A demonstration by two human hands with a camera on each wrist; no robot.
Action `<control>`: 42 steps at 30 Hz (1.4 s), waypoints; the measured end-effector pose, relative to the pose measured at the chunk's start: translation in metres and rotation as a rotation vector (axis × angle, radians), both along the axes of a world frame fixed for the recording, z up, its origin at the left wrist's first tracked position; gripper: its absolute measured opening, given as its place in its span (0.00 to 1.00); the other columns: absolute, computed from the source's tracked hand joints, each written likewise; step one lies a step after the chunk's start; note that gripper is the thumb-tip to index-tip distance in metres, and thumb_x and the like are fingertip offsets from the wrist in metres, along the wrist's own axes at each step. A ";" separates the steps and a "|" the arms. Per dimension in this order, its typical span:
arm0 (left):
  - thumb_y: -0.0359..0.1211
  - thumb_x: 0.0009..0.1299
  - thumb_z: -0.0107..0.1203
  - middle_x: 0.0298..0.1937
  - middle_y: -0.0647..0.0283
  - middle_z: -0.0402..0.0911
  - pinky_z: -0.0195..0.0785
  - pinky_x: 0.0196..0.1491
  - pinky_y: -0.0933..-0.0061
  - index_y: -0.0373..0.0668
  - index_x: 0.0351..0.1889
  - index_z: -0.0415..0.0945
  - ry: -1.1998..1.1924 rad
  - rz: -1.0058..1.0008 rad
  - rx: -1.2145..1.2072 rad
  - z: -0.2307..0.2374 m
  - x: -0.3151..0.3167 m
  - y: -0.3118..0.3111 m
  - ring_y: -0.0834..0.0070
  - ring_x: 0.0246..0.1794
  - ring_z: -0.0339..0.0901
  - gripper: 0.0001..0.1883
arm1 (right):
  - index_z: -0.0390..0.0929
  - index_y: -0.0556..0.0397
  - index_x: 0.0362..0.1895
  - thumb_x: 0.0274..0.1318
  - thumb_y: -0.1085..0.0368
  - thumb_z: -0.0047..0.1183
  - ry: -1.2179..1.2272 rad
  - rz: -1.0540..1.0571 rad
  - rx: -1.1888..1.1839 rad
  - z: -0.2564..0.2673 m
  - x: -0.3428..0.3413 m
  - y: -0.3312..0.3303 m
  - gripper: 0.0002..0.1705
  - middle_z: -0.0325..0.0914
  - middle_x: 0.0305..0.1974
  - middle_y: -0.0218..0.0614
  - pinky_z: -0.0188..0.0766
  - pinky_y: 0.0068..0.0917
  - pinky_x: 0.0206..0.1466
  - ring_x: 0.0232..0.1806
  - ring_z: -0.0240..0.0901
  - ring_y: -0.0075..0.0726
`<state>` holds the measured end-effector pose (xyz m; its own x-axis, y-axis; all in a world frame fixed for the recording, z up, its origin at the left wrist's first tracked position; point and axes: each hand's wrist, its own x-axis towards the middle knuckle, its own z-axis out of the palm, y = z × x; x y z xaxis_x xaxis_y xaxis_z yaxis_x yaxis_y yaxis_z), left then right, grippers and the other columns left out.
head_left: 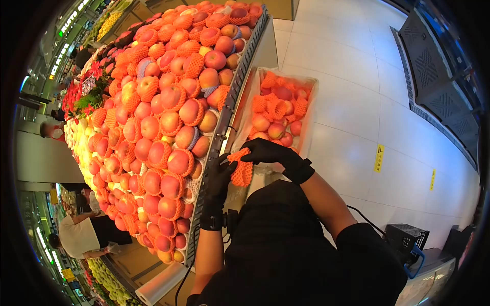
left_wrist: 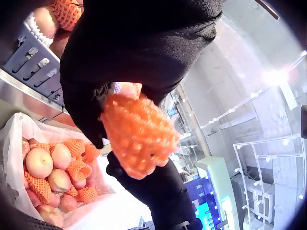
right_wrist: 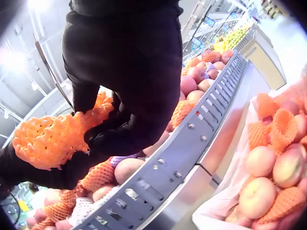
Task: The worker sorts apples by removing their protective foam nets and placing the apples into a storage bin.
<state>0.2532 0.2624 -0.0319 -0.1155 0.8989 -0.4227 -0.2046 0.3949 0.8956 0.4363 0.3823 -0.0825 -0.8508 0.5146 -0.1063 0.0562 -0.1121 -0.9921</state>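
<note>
Both hands wear black gloves and meet over the edge of the fruit display. My right hand (head_left: 268, 153) pinches one end of an orange foam fruit net (head_left: 242, 171). Fingers of my left hand (head_left: 217, 181) hold the same net from the display side. In the left wrist view the net (left_wrist: 139, 136) bulges out below the left hand; a bit of something pinkish shows at its upper end, and I cannot tell whether it is fruit inside. The right wrist view has the net (right_wrist: 50, 141) stretched from the right fingertips, with the left hand behind it.
Apples (head_left: 178, 162), many in foam nets, are heaped on the display behind a grey slatted rail (head_left: 224, 115). Beside it stands a lined box (head_left: 312, 92) of apples and loose nets. A plastic roll (head_left: 162, 283) lies at the near corner; a black basket (head_left: 407, 235) is at right.
</note>
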 end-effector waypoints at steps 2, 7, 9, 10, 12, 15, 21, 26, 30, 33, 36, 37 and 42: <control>0.29 0.70 0.55 0.54 0.55 0.75 0.72 0.55 0.68 0.39 0.64 0.63 -0.031 0.047 -0.013 -0.004 -0.003 -0.007 0.69 0.50 0.77 0.24 | 0.78 0.60 0.46 0.54 0.60 0.61 -0.099 -0.128 0.133 -0.020 0.015 0.008 0.19 0.79 0.36 0.38 0.73 0.27 0.41 0.38 0.75 0.29; 0.28 0.70 0.53 0.52 0.54 0.76 0.73 0.54 0.62 0.38 0.64 0.62 -0.083 0.173 0.004 -0.011 -0.026 -0.024 0.65 0.49 0.77 0.24 | 0.79 0.57 0.48 0.46 0.62 0.60 -0.368 -0.457 0.464 -0.070 0.076 0.047 0.23 0.81 0.41 0.47 0.74 0.36 0.48 0.44 0.79 0.47; 0.27 0.70 0.53 0.51 0.55 0.76 0.74 0.54 0.61 0.38 0.64 0.62 -0.114 0.230 -0.024 -0.013 -0.034 -0.030 0.66 0.49 0.78 0.24 | 0.79 0.56 0.47 0.46 0.63 0.58 -0.463 -0.544 0.557 -0.086 0.095 0.067 0.21 0.81 0.41 0.48 0.75 0.37 0.47 0.43 0.79 0.49; 0.27 0.70 0.53 0.51 0.55 0.76 0.74 0.54 0.61 0.37 0.64 0.62 -0.129 0.258 -0.037 -0.013 -0.039 -0.032 0.66 0.49 0.78 0.24 | 0.79 0.55 0.46 0.46 0.63 0.58 -0.482 -0.582 0.538 -0.081 0.103 0.073 0.20 0.81 0.40 0.48 0.75 0.38 0.47 0.43 0.79 0.50; 0.27 0.70 0.53 0.50 0.56 0.77 0.74 0.53 0.62 0.37 0.63 0.63 -0.142 0.306 -0.017 -0.010 -0.046 -0.035 0.67 0.48 0.78 0.23 | 0.78 0.55 0.47 0.46 0.61 0.59 -0.474 -0.676 0.574 -0.078 0.112 0.086 0.22 0.81 0.39 0.49 0.75 0.40 0.46 0.43 0.79 0.52; 0.28 0.70 0.53 0.46 0.56 0.78 0.75 0.52 0.65 0.36 0.62 0.63 -0.078 0.348 -0.013 -0.003 -0.050 -0.040 0.67 0.47 0.79 0.23 | 0.70 0.58 0.59 0.44 0.54 0.65 -0.636 -0.785 0.674 -0.080 0.118 0.097 0.38 0.77 0.50 0.54 0.72 0.40 0.56 0.54 0.74 0.53; 0.30 0.71 0.53 0.50 0.52 0.78 0.74 0.55 0.64 0.35 0.62 0.64 0.016 0.373 0.043 0.008 -0.064 -0.047 0.64 0.48 0.78 0.22 | 0.70 0.58 0.59 0.48 0.53 0.64 -0.684 -0.815 0.448 -0.092 0.125 0.108 0.36 0.78 0.49 0.51 0.73 0.36 0.54 0.52 0.76 0.48; 0.30 0.71 0.52 0.50 0.53 0.77 0.74 0.54 0.64 0.34 0.61 0.65 -0.038 0.402 0.022 0.014 -0.066 -0.052 0.64 0.48 0.78 0.21 | 0.77 0.57 0.48 0.53 0.53 0.59 -0.710 -0.782 0.536 -0.144 0.142 0.105 0.24 0.81 0.40 0.46 0.74 0.35 0.49 0.43 0.79 0.47; 0.31 0.72 0.53 0.48 0.54 0.77 0.74 0.54 0.65 0.34 0.59 0.66 -0.033 0.409 0.045 0.018 -0.063 -0.050 0.66 0.47 0.78 0.19 | 0.80 0.56 0.39 0.54 0.54 0.56 -0.688 -0.724 0.577 -0.143 0.142 0.092 0.18 0.81 0.38 0.45 0.74 0.35 0.47 0.41 0.78 0.49; 0.32 0.72 0.52 0.48 0.56 0.77 0.75 0.53 0.65 0.34 0.57 0.67 -0.065 0.475 0.010 0.024 -0.059 -0.049 0.67 0.46 0.78 0.18 | 0.78 0.56 0.31 0.54 0.55 0.54 -0.611 -0.617 0.674 -0.171 0.143 0.093 0.15 0.79 0.32 0.44 0.73 0.37 0.41 0.35 0.76 0.49; 0.32 0.73 0.52 0.47 0.56 0.77 0.75 0.53 0.65 0.34 0.57 0.68 -0.060 0.489 0.006 0.028 -0.060 -0.055 0.68 0.46 0.78 0.18 | 0.72 0.57 0.23 0.54 0.58 0.52 -0.490 -0.456 0.877 -0.200 0.140 0.095 0.15 0.70 0.22 0.41 0.68 0.37 0.30 0.23 0.71 0.41; 0.32 0.73 0.52 0.47 0.56 0.77 0.75 0.53 0.65 0.34 0.57 0.68 -0.076 0.488 0.018 0.027 -0.062 -0.058 0.68 0.46 0.78 0.18 | 0.73 0.56 0.24 0.54 0.59 0.52 -0.465 -0.470 0.780 -0.203 0.135 0.093 0.14 0.70 0.21 0.40 0.68 0.36 0.30 0.22 0.71 0.39; 0.32 0.73 0.51 0.47 0.56 0.77 0.75 0.53 0.64 0.32 0.56 0.69 -0.112 0.538 0.045 0.029 -0.066 -0.074 0.68 0.46 0.78 0.17 | 0.77 0.54 0.33 0.55 0.57 0.54 -0.451 -0.481 0.213 -0.191 0.105 0.083 0.13 0.73 0.23 0.31 0.68 0.27 0.26 0.20 0.69 0.27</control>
<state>0.1876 0.1885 -0.0024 -0.5198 0.7429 -0.4218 -0.4625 0.1704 0.8701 0.5409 0.4651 -0.2732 -0.4196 0.8723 -0.2511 0.4613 -0.0332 -0.8866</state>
